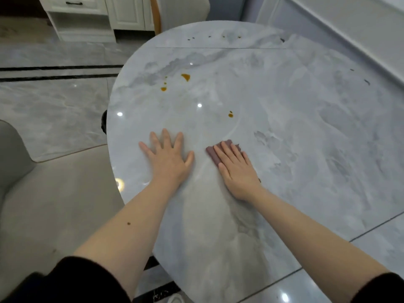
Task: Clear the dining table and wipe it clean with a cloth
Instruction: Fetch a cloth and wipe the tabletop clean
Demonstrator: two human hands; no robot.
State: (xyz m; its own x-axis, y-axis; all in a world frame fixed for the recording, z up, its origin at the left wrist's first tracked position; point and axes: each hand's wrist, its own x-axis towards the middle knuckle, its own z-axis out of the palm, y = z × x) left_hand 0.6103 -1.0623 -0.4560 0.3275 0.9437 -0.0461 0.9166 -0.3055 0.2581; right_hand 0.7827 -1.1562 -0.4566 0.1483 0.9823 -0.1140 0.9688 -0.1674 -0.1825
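- Pressing my right hand [237,171] flat on the cloth [215,152], fingers straight and together, palm down; nothing curled round it, grip fully open, just pinning it to the bench [306,138].
- Cloth: small, dull reddish-brown, folded pad, mostly hidden under my right hand; its far-left corner and a sliver by my wrist show. It sits near the bench's near edge, centre of view.
- My left hand [168,159] rests flat on the bare bench just beside the cloth, not touching it; fingers spread wide, grip open, holding nothing.
- Bench: round top, glossy grey-white marble pattern, ceiling lights reflected as bright spots; a thin straight seam runs across the far part.
- Orange-brown spills [185,77] lie on the bench beyond my left hand: one larger blob, smaller drops near it.
- Another small orange drop [230,115] lies beyond the cloth, apart from it.
- Tiny dark specks [209,37] dot the far rim past the seam; a couple more sit at the right side.
- Containers: can't see any. No readable writing or labels.
- Pale upholstered chair [43,204] at my left, smooth fabric, rounded back.
- White panelled cabinet [87,16] with a dark drawer handle across the glossy grey tiled floor [54,106].
- Dark sleeves pushed up on both forearms.
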